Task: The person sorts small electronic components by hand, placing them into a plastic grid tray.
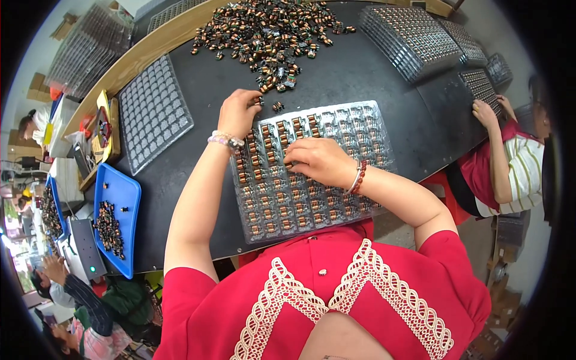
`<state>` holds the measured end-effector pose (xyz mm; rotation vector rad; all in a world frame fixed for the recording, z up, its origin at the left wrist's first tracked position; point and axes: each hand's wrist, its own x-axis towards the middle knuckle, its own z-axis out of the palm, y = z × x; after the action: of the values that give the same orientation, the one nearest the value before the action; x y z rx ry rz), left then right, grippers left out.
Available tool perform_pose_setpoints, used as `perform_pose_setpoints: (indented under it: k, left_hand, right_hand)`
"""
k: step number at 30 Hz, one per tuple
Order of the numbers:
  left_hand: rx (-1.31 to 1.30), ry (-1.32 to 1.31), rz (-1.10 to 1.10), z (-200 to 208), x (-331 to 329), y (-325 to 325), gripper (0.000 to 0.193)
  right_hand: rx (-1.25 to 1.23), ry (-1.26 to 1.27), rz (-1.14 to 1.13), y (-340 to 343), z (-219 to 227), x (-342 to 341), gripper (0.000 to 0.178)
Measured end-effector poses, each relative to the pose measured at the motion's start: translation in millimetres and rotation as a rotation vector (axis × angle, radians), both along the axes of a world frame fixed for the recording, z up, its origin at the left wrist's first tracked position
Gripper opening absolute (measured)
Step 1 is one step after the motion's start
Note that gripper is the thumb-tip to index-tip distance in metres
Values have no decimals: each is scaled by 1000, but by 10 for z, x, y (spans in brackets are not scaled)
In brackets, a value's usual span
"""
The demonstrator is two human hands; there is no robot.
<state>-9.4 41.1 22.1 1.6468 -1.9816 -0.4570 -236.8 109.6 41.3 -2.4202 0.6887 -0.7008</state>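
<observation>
Head view: left hand (241,113) pinches one coil (258,101); right hand (318,161) curls over one tray (361,123), hold unclear.

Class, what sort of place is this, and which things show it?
Probably a factory workroom for small parts: a heap of copper-coloured parts, stacked clear plastic trays, and another person working at the dark table.

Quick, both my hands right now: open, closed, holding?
Left hand: closed, apparently pinching a small copper coil.
Right hand: curled over the tray; grip can't be told.
</observation>
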Motion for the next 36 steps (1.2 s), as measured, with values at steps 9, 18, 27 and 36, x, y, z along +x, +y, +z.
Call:
perform_pose_setpoints:
  k: [9, 18, 27, 36]
  left_hand:
    - [26, 62, -183, 395, -3, 927, 19]
    - [72, -159, -218, 372, -210, 1140, 20]
    - [39, -141, -201, 358, -192, 1143, 15]
    - [-48, 76, 161, 115, -95, -11, 22]
  right_hand:
    - [8, 165, -79, 74, 36, 1, 23]
    - [190, 257, -136, 65, 38, -16, 26]
    - [294, 185, -116, 22, 46, -31, 21]
    - [-91, 284, -409, -759, 26, 234, 27]
